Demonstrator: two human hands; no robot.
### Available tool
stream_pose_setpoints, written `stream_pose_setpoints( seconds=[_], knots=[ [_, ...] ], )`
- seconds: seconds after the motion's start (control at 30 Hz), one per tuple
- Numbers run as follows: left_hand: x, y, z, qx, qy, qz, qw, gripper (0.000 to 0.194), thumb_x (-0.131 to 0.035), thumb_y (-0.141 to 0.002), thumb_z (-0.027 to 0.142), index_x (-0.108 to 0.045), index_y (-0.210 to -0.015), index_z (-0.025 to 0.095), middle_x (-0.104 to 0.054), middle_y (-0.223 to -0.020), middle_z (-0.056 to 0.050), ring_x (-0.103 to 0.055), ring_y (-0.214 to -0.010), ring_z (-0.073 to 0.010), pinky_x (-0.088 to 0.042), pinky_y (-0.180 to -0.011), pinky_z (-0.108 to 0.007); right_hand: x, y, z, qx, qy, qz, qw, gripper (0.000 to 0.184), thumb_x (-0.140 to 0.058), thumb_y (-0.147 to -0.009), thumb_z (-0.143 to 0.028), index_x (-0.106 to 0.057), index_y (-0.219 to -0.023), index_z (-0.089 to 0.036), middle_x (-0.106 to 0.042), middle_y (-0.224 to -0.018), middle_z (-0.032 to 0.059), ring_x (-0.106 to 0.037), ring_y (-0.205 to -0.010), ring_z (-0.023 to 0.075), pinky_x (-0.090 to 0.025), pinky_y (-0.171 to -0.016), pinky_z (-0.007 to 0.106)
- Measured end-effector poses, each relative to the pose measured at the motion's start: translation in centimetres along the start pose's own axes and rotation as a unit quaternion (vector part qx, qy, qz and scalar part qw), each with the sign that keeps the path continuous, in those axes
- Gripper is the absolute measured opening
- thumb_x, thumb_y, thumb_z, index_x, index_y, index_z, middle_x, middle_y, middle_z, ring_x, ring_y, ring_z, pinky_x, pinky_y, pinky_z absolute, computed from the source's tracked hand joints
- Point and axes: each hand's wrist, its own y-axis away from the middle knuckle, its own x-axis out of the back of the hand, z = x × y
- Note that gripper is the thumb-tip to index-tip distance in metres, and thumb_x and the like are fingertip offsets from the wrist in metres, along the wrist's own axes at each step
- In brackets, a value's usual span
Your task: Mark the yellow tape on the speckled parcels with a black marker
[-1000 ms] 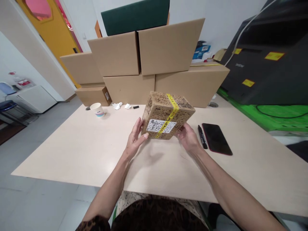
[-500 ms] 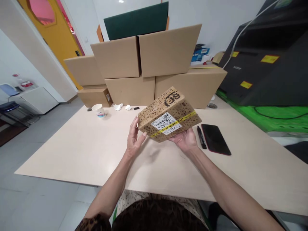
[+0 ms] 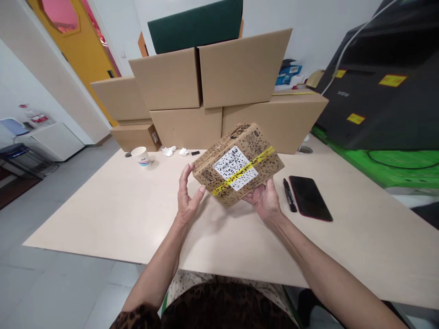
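A small brown speckled parcel (image 3: 254,151) with a white printed label and a strip of yellow tape is held tilted above the pale table (image 3: 120,205), its labelled face turned toward me. My left hand (image 3: 187,196) grips its left corner, thumb on the near edge and fingers behind. Under the parcel's right side my right hand (image 3: 265,201) cups it from below, fingers hidden beneath the box.
A black marker (image 3: 289,194) and a black phone (image 3: 310,197) lie just right of my right hand. A paper cup (image 3: 141,156) and crumpled tissues (image 3: 168,150) sit at the table's far side, before stacked cardboard boxes (image 3: 236,73). A black machine (image 3: 384,82) stands at right.
The parcel has been turned in my hands: the labelled face has rolled up toward me and the box is lifted a little. My right hand has shifted underneath it.
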Motion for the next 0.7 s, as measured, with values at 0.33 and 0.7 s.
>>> stream_pose_setpoints(
  seconds=[0.33,0.7],
  knots=[
    [0.3,-0.2,0.1,-0.005,-0.012,0.007,1.0,0.072,-0.067,-0.092,0.042,-0.035,-0.156,0.037,-0.049,-0.155,-0.008,-0.041,-0.147,-0.0318,-0.026,-0.124,-0.058,-0.7,1.2,-0.5,0.081,0.047,0.001,0.996,0.081,-0.036,-0.082,-0.09,-0.064,-0.122,-0.025,-0.081,-0.1,0.0111,-0.074,-0.106,0.0331,-0.052,-0.1,0.053],
    [0.8,-0.2,-0.1,0.02,0.057,-0.005,0.998,0.075,-0.066,-0.091,0.049,-0.033,-0.157,0.04,-0.042,-0.162,-0.004,-0.032,-0.154,-0.0311,-0.024,-0.127,-0.055,-1.6,2.5,-1.8,0.199,0.068,-0.026,0.977,0.068,-0.041,-0.09,-0.078,-0.065,-0.127,-0.026,-0.077,-0.117,0.0113,-0.06,-0.131,0.0341,-0.035,-0.115,0.057]
  ],
)
